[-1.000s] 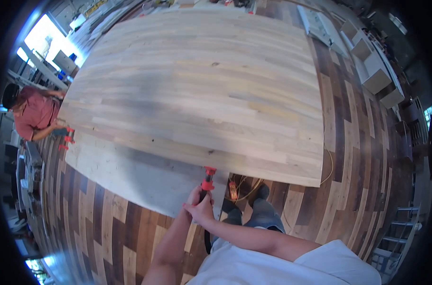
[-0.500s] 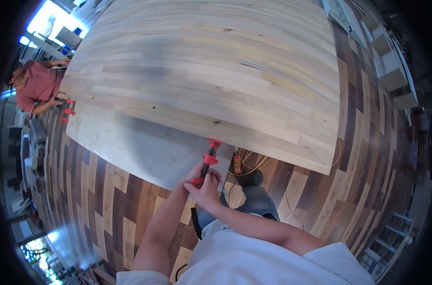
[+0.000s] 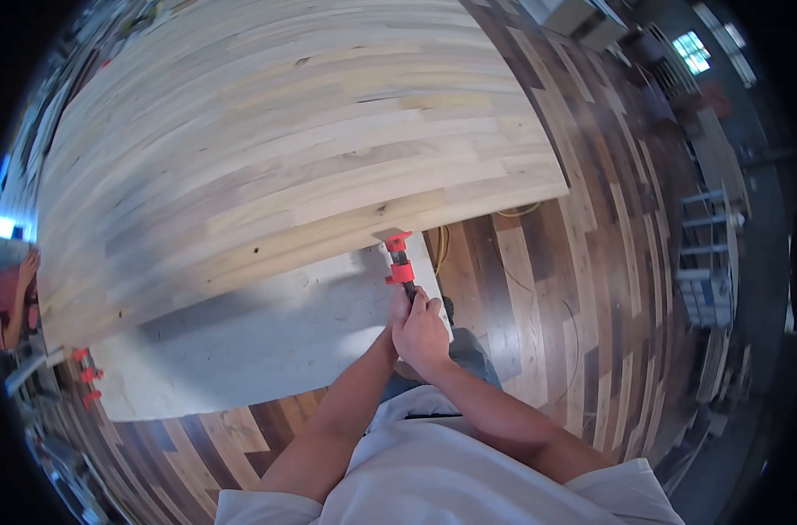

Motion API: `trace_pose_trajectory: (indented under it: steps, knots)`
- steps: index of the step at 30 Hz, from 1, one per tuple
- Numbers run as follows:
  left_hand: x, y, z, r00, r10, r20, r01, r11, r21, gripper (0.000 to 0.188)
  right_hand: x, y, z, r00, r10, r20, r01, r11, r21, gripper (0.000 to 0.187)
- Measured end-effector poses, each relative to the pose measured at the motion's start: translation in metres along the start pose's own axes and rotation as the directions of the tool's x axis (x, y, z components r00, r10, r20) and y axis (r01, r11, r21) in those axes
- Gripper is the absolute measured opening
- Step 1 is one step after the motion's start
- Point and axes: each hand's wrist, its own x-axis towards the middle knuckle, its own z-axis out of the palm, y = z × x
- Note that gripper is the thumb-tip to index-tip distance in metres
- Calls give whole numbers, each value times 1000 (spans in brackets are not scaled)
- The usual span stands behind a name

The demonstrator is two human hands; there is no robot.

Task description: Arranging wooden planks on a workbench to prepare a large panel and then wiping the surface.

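A red pipe clamp (image 3: 400, 269) with a dark bar sits at the near edge of a large wooden panel (image 3: 311, 166) made of joined pale strips. Its top red jaw meets that edge. Both of my hands close round the clamp's near end: my left hand (image 3: 399, 308) is partly covered by my right hand (image 3: 423, 336), which overlaps it from the right. Their fingers hide the clamp's handle. A second red clamp (image 3: 87, 376) stands at the panel's far left corner, out of my reach.
Below the panel lies a pale board (image 3: 241, 337) reaching toward me. A co-worker's arm (image 3: 20, 297) shows at the left rim. Yellow cord (image 3: 442, 249) lies on the striped plank floor (image 3: 538, 297). A stepladder (image 3: 705, 254) stands at the right.
My view has swung right, so the panel appears tilted and the co-worker sits nearer the rim. My hands stay on the clamp; its red handle, seen before, is now hidden.
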Motion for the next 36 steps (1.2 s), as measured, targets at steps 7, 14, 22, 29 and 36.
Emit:
trace_pose_trajectory:
  steps: [7,14,22,29,36]
  knots:
    - [3,-17,-20,999,36,18,-39,970,239,35,1,2,14,989,9,-150,-19,998,-63,45]
    - [-9,-15,-7,964,261,-61,-161,747,645,22,5,7,14,984,-129,-126,123,991,-52,37]
    - [-40,26,31,856,286,-430,237,522,819,36,39,61,-2,943,-328,-52,315,835,452,22]
    - [-62,29,7,887,293,-358,295,237,926,31,50,72,-9,918,-392,59,271,728,630,23]
    - [-70,64,20,966,-159,-204,253,743,620,49,42,48,-15,994,-26,110,7,985,173,35]
